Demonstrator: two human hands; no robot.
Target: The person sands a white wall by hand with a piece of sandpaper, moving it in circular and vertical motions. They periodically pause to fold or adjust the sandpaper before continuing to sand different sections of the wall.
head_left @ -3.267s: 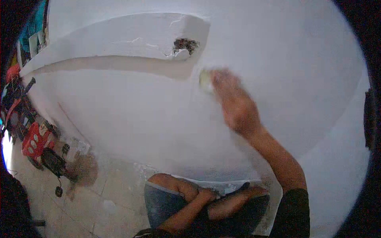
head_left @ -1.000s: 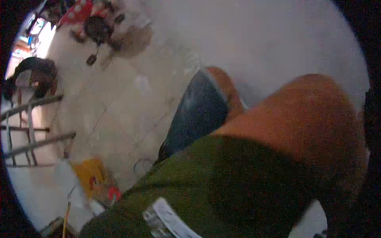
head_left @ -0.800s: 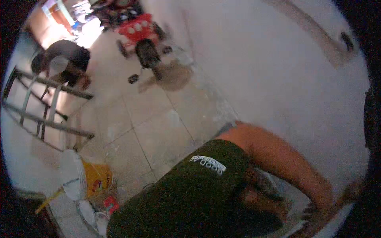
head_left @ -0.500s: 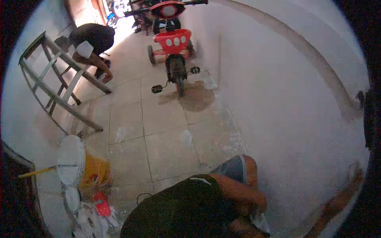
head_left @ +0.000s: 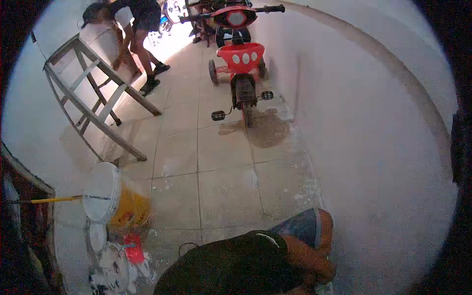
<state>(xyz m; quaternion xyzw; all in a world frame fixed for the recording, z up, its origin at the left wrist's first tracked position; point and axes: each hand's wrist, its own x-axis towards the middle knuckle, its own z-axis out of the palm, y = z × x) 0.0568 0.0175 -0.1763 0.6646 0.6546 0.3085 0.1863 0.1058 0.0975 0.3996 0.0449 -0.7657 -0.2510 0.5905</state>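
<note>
My left arm (head_left: 309, 258) comes out of a black sleeve at the lower edge of the head view and bends beside my bare knee (head_left: 325, 231). The forearm folds back toward the bottom edge, and the hand itself is out of sight. Denim shorts (head_left: 297, 228) cover the raised thigh. My right hand does not show. Close to my knee is the white wall (head_left: 383, 196) on the right. White smears and specks mark the tiled floor (head_left: 221, 196) along its base.
At left stand a stepladder (head_left: 93, 115) and a yellow bucket (head_left: 132, 204) with a yellow-handled stick across its white top. A red item (head_left: 133, 248) lies on white-stained material. Ahead is a red tricycle (head_left: 242, 58) beside a brown floor patch (head_left: 268, 132). Another person (head_left: 140, 24) bends near the bright doorway.
The view has turned left, so things sit farther right. The blurred forearm near the right wall has left the frame. The other person has risen from a low crouch to a standing bend.
</note>
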